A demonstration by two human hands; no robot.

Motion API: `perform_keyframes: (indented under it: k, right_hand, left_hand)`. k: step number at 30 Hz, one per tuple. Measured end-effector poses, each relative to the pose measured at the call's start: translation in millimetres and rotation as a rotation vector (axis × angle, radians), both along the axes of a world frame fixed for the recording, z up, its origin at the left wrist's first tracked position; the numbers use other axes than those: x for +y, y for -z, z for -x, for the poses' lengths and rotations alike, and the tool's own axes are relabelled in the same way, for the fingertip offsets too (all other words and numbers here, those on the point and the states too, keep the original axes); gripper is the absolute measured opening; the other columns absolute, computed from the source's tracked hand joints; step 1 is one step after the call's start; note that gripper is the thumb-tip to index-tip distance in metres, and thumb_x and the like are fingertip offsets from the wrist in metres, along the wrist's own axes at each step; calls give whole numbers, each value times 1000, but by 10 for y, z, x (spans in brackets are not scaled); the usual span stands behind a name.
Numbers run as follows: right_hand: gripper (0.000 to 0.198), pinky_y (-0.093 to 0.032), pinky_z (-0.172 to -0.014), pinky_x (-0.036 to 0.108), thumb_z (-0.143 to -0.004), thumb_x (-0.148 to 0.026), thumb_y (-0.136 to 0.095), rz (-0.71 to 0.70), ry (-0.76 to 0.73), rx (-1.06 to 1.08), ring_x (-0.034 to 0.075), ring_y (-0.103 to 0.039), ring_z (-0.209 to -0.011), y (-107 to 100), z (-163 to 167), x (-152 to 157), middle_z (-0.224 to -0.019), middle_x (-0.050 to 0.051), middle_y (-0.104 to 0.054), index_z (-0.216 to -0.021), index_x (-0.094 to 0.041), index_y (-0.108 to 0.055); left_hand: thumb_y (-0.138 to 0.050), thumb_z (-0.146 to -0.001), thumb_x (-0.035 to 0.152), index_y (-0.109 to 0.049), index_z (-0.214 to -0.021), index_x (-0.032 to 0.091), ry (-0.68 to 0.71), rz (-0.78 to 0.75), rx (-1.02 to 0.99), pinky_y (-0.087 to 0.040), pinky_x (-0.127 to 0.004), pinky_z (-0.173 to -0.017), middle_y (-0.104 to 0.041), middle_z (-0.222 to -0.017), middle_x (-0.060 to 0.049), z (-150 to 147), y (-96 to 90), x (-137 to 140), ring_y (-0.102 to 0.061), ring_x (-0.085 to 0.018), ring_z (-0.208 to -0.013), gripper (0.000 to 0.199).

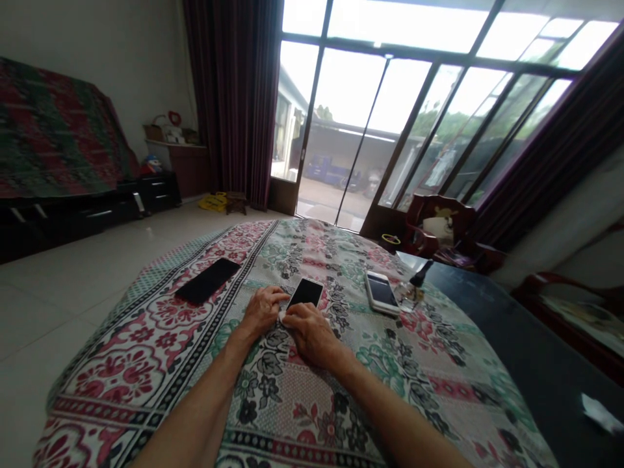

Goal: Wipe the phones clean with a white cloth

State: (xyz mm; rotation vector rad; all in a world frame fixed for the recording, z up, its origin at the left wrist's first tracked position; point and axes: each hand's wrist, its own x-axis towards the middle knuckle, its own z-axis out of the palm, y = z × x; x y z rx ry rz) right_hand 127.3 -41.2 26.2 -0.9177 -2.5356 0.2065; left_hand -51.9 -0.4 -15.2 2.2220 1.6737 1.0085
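Observation:
A smartphone [306, 294] with a dark screen and a pale edge lies on the patterned cloth in front of me. My left hand [263, 311] is at its left side, fingers bent in against the edge. Across its lower end lies my right hand [312, 333], fingers curled together and covering that part. A bit of white shows under the right fingertips; I cannot tell whether it is the phone's frame or something separate. To the left rests a flat black slab [207, 281] like a larger phone. On the right is a white phone [381, 291], apparently stacked on another.
A glass jar [409, 296] with a black-topped brush or stopper stands beside the white phone. The floral tablecloth [331, 409] covers the rounded table; a dark tabletop [468, 292] adjoins it at right, with white paper [602, 414]. A wooden chair [439, 227] stands beyond.

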Motion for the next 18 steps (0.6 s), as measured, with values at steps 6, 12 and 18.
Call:
perform_keyframes:
  k: [6, 12, 18]
  right_hand:
    - [23, -42, -90, 32, -89, -10, -55, -12, 5, 51, 20, -51, -101, 60, -7, 91, -110, 6, -65, -102, -21, -70]
    - [29, -41, -91, 30, -86, -5, -52, 1, 82, 65, 18, -53, -100, 64, -188, 210, -108, 5, -65, -101, -21, -72]
    - [31, -40, -92, 29, -87, -5, -50, 1, 292, 21, 19, -55, -100, 22, -358, 588, -109, 7, -66, -101, -20, -73]
  left_hand:
    - [-44, -77, -2, -77, -100, 23, 48, -13, 26, -45, -35, -97, -71, -109, -4, -13, 22, 44, -61, -19, -104, 47]
    - [-44, -74, -5, -78, -97, 24, 80, -13, 30, -47, -36, -95, -71, -106, -4, 38, 27, 83, -62, -19, -100, 50]
    - [-43, -74, -5, -78, -97, 25, 87, -8, 23, -47, -35, -94, -71, -106, -3, 35, 35, 101, -62, -19, -98, 52]
